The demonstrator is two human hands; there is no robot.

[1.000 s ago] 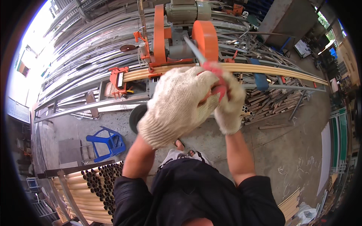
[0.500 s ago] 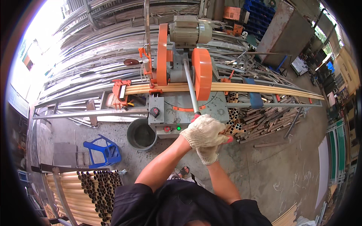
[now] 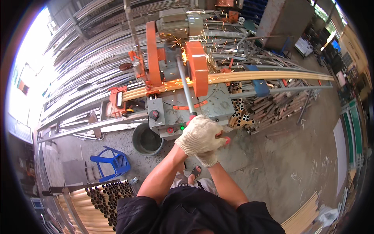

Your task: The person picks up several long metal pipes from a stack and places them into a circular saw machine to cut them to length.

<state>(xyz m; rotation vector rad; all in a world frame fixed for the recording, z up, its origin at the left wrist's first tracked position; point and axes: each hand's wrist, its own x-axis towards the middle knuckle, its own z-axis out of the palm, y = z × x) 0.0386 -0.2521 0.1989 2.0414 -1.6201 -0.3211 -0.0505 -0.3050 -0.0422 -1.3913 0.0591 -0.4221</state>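
Observation:
Both my hands wear cream knitted gloves and are closed on the handle of a cut-off saw's long metal lever (image 3: 184, 85). My left hand (image 3: 198, 134) lies on top, covering much of my right hand (image 3: 208, 157); red parts show at both sides of the gloves. Ahead, the cut-off saw (image 3: 198, 68) has orange guards, and sparks spray around its blade area. Several yellowish metal tubes (image 3: 269, 75) lie side by side across the saw, passing under the guards. Their left ends sit near an orange stop (image 3: 116, 99). The blade itself is hidden by the guard.
A grey tub (image 3: 147, 139) and a blue plastic stool (image 3: 111, 163) stand on the floor to the left. Bundled yellowish tubes (image 3: 83, 208) fill a rack at lower left. Short offcuts (image 3: 280, 99) are heaped right of the saw, with long metal stock (image 3: 93, 62) behind.
Sparks now fly at the saw, where none showed before. My hands remain on the lever. The whole view has shifted and tilted slightly.

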